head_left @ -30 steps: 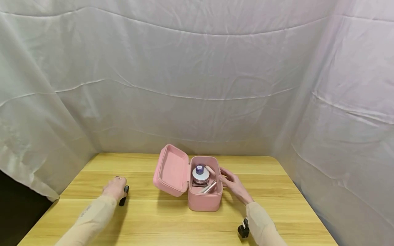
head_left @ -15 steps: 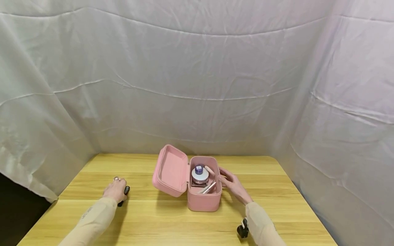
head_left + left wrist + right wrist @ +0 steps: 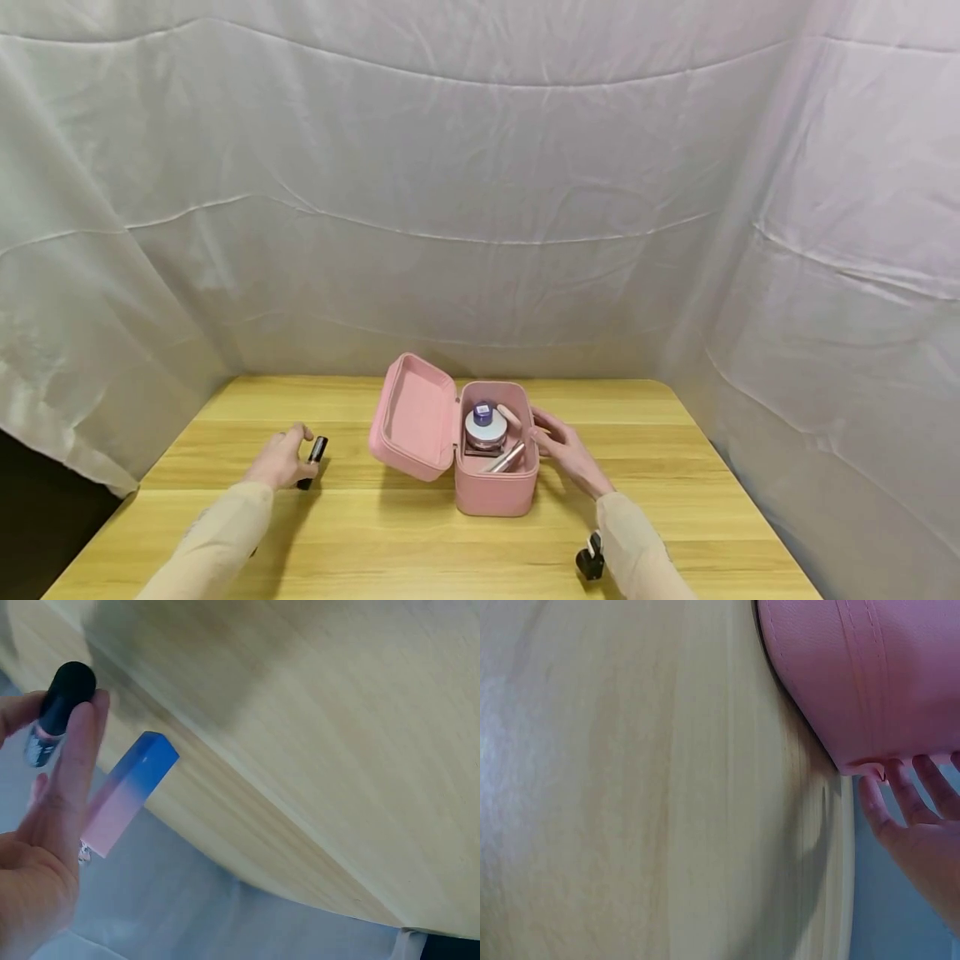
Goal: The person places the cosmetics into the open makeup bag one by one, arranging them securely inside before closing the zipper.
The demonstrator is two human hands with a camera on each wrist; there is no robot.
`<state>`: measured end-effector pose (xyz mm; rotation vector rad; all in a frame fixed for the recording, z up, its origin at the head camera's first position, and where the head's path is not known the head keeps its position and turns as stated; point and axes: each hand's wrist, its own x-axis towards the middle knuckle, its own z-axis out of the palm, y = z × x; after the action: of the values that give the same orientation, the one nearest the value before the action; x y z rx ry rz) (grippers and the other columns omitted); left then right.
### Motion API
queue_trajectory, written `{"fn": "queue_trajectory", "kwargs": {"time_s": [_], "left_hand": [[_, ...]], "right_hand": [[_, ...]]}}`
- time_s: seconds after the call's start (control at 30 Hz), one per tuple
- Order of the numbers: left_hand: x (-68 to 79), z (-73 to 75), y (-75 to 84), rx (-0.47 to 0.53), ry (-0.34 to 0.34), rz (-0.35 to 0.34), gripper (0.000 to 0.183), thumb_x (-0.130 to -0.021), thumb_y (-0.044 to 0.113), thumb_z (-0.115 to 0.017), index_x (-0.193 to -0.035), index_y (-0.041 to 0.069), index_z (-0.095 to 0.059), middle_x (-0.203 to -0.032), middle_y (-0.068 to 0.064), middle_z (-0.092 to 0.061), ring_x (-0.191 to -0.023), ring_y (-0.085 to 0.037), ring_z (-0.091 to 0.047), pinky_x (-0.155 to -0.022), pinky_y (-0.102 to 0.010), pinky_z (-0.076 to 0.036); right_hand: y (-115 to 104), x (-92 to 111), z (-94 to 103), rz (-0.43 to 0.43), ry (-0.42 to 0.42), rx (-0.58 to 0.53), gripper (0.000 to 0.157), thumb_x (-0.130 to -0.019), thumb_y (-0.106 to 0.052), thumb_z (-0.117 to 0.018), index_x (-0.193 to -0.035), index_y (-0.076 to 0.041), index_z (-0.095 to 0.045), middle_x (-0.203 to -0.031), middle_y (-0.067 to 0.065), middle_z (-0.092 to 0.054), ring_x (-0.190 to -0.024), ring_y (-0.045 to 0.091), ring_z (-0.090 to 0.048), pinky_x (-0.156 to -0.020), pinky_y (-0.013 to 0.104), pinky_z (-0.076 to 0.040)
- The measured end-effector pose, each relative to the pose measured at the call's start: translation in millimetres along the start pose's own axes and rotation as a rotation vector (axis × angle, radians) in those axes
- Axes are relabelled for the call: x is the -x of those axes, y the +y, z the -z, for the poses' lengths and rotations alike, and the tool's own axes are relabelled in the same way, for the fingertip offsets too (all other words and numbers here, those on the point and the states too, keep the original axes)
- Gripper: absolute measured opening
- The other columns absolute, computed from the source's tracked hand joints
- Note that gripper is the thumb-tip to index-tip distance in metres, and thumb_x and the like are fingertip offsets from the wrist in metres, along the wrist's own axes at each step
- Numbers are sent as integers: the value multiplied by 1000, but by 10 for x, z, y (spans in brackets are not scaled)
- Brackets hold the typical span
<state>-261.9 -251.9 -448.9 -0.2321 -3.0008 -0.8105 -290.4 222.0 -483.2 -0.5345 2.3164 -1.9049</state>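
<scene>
Spreading out and turning since the earlier head view, the left hand point(image 3: 281, 461) is now showing its thumb, and the black-capped bottle point(image 3: 61, 705) with it is shifting slightly to the right; its grip is clamping on that bottle, pinching the cap over the bench's left part, well apart from the pink case point(image 3: 495, 496); a blue-and-pink block point(image 3: 131, 793) is showing just beside it, though whether the hand is touching it cannot be told; the right hand point(image 3: 567, 457) is resting against the case's right side, grip apart; the case is standing on the bench point(image 3: 637, 442), its lid point(image 3: 418, 418) hanging open leftward, and is holding 1 white round compact point(image 3: 483, 429) and 1 silvery tube point(image 3: 507, 457).
</scene>
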Motion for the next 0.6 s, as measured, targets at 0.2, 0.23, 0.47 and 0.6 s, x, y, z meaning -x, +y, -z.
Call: {"fn": "queue_trajectory", "kwargs": {"time_s": [0.2, 0.23, 0.47, 0.6], "left_hand": [[-18, 55, 4, 169, -1, 13, 46, -86, 6, -72, -124, -10, -51, -82, -15, -72, -66, -20, -68, -64, -35, -57], [-18, 65, 11, 196, 5, 17, 45, -87, 6, -71, -124, -10, -52, -83, -16, -73, -67, -22, -69, -63, -35, -57], [-29, 151, 76, 350, 44, -14, 41, -93, 8, -66, -127, -11, -54, -93, -24, -72, -75, -34, -73, -66, -40, -63], [-57, 233, 107, 453, 38, -33, 49, -100, 16, -62, -137, -13, -49, -110, -33, -67, -86, -33, -73, -79, -41, -64]], "right_hand": [[-20, 2, -11, -5, 8, -6, 57, -106, -17, -49, -155, 4, -31, -156, 33, -35, -134, 50, -48, -99, 34, -57], [-22, 2, -12, -2, 8, -3, 57, -106, -17, -49, -155, 4, -31, -156, 33, -35, -134, 50, -49, -99, 34, -57], [-21, 12, -5, 10, -1, 20, 57, -106, -16, -48, -155, 7, -29, -155, 35, -34, -133, 50, -49, -98, 31, -57], [-20, 7, -11, 12, 3, 16, 57, -106, -16, -49, -154, 7, -29, -155, 36, -34, -133, 51, -49, -98, 30, -58]]}}
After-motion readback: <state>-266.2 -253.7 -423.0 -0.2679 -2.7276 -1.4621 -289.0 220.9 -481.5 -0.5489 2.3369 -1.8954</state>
